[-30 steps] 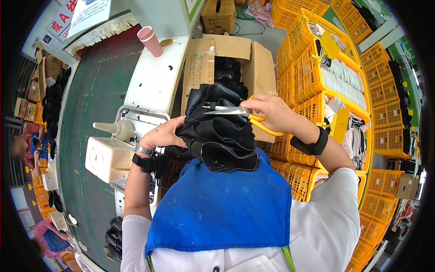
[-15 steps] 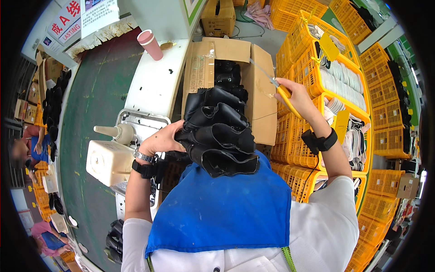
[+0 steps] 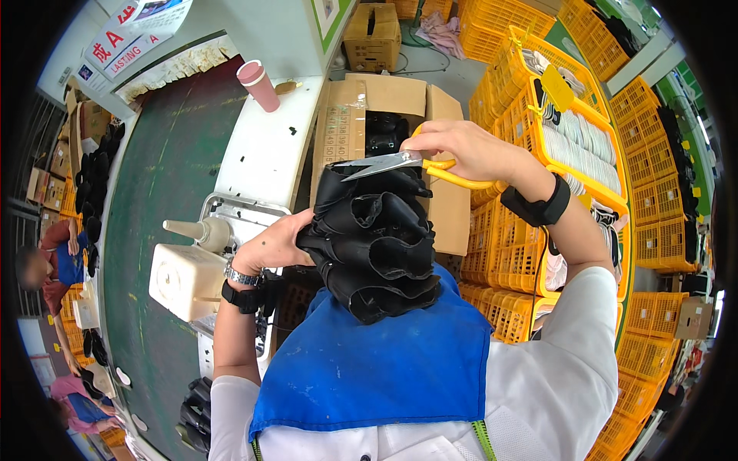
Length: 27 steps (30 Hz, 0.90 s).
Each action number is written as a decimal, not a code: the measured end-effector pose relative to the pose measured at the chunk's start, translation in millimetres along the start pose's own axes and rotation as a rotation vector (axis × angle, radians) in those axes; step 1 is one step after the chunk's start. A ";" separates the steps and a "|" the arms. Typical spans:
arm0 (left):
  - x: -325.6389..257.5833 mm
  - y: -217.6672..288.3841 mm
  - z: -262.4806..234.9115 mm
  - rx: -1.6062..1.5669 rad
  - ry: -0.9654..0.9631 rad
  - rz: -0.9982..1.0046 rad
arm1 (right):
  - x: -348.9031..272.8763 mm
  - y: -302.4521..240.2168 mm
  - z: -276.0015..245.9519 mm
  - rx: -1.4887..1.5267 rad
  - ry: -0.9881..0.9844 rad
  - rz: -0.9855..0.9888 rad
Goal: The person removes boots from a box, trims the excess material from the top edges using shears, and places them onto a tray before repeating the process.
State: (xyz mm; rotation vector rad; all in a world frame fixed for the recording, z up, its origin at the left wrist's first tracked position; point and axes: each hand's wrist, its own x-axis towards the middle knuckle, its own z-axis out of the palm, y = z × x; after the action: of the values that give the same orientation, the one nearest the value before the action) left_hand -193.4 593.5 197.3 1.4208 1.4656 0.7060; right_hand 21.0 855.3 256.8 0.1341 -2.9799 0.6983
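A row of several black leather shoe uppers [image 3: 378, 250] is bunched together in front of my blue apron. My left hand [image 3: 274, 244] grips this bunch from its left side, thumb and fingers closed on the leather. In my right hand [image 3: 469, 150] is a pair of scissors [image 3: 400, 160] with yellow handles. Their blades are parted and point left, over the top edge of the farthest upper. Behind the bunch stands an open cardboard box [image 3: 338, 115] with more black uppers [image 3: 384, 132] inside.
To my right stand stacked yellow crates [image 3: 492, 230] holding pale insoles. A green conveyor belt [image 3: 173, 184] runs along the left. Beside it are a metal tray [image 3: 238, 206], a white container [image 3: 183, 282] and a pink cup [image 3: 258, 84]. Other people work at the far left.
My right hand has brought the scissors left and inward, from beside the box to over the uppers, and the blades have come apart. My left hand keeps its grip.
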 end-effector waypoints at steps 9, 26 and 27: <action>-2.5 1.3 0.2 0.064 0.040 0.057 | 6.4 5.7 -8.7 -0.029 -0.067 -0.018; -1.7 -0.1 3.1 0.078 0.012 0.075 | -10.6 -1.4 2.4 0.024 -0.009 -0.007; -1.0 0.8 3.1 0.083 0.014 0.073 | -12.7 -0.4 3.0 0.041 -0.002 0.011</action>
State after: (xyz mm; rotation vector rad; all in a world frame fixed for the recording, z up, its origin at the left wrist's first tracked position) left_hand -190.4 592.0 197.1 1.5419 1.4748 0.7082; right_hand 33.5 854.4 253.1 0.1207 -2.9714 0.7605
